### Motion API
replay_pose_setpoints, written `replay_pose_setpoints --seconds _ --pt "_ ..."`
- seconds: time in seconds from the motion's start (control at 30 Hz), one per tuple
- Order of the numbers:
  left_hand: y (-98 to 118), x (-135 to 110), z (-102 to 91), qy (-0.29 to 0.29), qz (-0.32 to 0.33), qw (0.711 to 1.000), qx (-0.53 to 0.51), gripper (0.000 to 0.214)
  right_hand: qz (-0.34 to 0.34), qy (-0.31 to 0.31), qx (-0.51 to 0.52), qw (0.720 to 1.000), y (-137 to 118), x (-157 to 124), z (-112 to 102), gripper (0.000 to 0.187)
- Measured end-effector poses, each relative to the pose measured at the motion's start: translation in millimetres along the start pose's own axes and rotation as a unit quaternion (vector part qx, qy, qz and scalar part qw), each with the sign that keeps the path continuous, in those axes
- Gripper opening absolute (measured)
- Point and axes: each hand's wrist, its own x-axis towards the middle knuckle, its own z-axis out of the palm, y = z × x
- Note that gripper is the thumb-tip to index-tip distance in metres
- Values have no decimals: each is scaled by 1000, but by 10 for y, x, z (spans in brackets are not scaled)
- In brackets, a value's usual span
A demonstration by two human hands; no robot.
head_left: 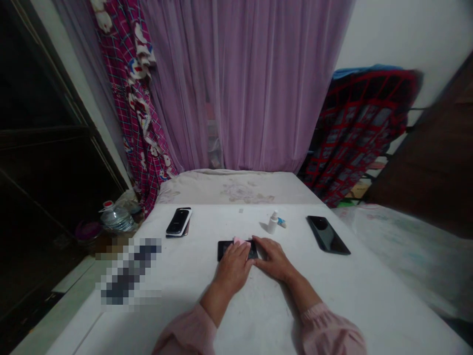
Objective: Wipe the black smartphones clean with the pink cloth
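Observation:
A small black phone (224,249) lies flat on the white table (258,305) in front of me. My left hand (233,267) rests on it with fingers closed on a small pink cloth (238,241) pressed against the phone. My right hand (272,259) lies flat beside it, fingers stretched out and touching the phone's right end. Both arms wear pink sleeves.
A phone in a white case (179,221) lies at the back left, a larger black phone (327,234) at the right. A small white bottle (272,222) stands behind my hands. Purple curtains hang beyond a patterned bed; a water jug (116,217) sits left of the table.

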Motion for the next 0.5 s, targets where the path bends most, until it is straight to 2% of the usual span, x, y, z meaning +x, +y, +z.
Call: replay_pose_setpoints --seconds 0.13,0.27,0.5 --pt "2 -37 -43 3 4 1000 2 41 6 -2 14 1000 2 4 0 71" --pt "-30 -114 -168 7 -5 1000 -1 38 20 -15 29 999 -14 -6 -3 69" --pt "-267 -244 -362 4 -58 998 17 35 22 -17 42 999 -17 -14 -5 65"
